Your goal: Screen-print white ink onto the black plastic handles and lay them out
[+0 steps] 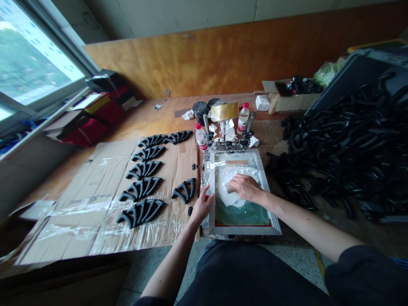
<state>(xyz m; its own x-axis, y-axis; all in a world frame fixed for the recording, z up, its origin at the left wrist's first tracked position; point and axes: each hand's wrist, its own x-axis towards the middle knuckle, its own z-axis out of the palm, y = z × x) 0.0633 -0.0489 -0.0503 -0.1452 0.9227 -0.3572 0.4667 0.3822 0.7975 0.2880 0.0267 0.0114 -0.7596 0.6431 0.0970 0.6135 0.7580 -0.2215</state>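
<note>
A screen-printing frame (211,216) with silver metal edges lies flat in front of me, its mesh greenish near me and covered by a white patch (225,178) in the middle. My left hand (203,206) grips the frame's left edge. Over the white patch, my right hand (245,187) is closed around a small pale squeegee (228,187), partly hidden by the fingers. A brown strip (236,162) rests across the far part of the frame. Behind it stands a metal clamp fixture (227,143).
Curved black plastic parts (142,188) sit in rows on flattened cardboard (105,204) at left. A large heap of black parts (338,144) lies at right. Two red-capped bottles (243,118) (200,137) and a black tub (200,111) stand behind the frame.
</note>
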